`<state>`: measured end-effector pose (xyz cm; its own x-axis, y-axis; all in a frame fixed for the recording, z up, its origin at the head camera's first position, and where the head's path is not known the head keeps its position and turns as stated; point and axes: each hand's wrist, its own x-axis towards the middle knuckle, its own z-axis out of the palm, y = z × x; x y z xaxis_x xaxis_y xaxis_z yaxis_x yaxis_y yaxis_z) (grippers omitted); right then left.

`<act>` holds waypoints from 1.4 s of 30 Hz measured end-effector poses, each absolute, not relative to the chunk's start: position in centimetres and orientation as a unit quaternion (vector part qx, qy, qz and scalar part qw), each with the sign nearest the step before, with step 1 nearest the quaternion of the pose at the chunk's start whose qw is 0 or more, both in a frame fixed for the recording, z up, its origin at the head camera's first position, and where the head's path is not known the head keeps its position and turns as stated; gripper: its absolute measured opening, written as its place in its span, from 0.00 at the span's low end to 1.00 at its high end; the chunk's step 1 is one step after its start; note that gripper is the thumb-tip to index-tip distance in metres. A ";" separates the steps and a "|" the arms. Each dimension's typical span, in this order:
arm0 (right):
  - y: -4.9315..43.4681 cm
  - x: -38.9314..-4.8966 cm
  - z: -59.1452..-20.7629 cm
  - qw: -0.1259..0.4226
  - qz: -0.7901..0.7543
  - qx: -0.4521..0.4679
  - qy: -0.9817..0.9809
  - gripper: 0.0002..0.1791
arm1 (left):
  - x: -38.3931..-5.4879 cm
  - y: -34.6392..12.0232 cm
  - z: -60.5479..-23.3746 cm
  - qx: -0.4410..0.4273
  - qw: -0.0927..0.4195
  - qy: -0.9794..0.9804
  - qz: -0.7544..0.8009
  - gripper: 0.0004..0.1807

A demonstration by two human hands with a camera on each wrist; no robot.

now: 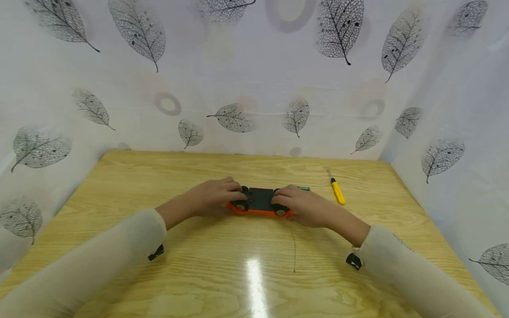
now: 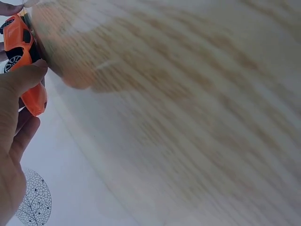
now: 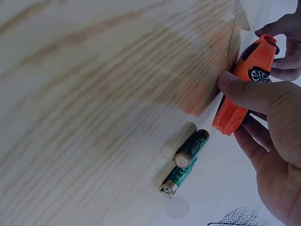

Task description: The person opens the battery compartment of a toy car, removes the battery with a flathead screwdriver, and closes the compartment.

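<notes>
An orange toy car lies upside down between both hands, its black underside and wheels facing up. My left hand grips the car's left end; in the left wrist view the thumb presses the orange body beside a wheel. At the other end my right hand holds the car with fingers over the underside. The right wrist view shows that thumb against the orange side, near a spoked wheel. Parts of the car's ends are hidden under the fingers.
Two green batteries lie side by side just beyond the right hand. Farther right is a screwdriver with a yellow handle. A thin dark strand runs along the wooden table in front of the car. Leaf-patterned cloth surrounds the table's back and sides.
</notes>
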<state>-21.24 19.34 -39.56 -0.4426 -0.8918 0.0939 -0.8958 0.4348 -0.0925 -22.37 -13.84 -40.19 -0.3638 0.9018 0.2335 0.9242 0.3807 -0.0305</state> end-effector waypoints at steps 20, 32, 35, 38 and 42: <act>19.0 -21.4 -38.1 -0.093 0.164 0.496 -0.848 0.30 | -21.8 -15.1 -39.6 -0.479 -0.012 -0.849 -0.222 0.20; 19.1 -22.4 -36.7 -0.148 0.195 0.471 -0.847 0.30 | -22.4 -15.9 -39.4 -0.408 -0.113 -0.849 -0.315 0.23; 19.3 -22.6 -36.7 -0.146 0.211 0.466 -0.847 0.30 | -22.6 -16.0 -39.4 -0.386 -0.134 -0.849 -0.334 0.23; 19.5 -22.8 -36.8 -0.148 0.243 0.451 -0.846 0.29 | -23.0 -16.0 -39.5 -0.368 -0.156 -0.845 -0.357 0.23; 19.8 -23.2 -37.0 -0.131 0.273 0.446 -0.843 0.29 | -23.5 -16.1 -39.7 -0.351 -0.170 -0.837 -0.383 0.22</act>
<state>-23.23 19.79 -36.96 -0.5687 -0.8222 0.0231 -0.6795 0.4538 -0.5765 -23.50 -16.15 -39.66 -0.6959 0.7180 -0.0165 0.4573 0.4607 0.7607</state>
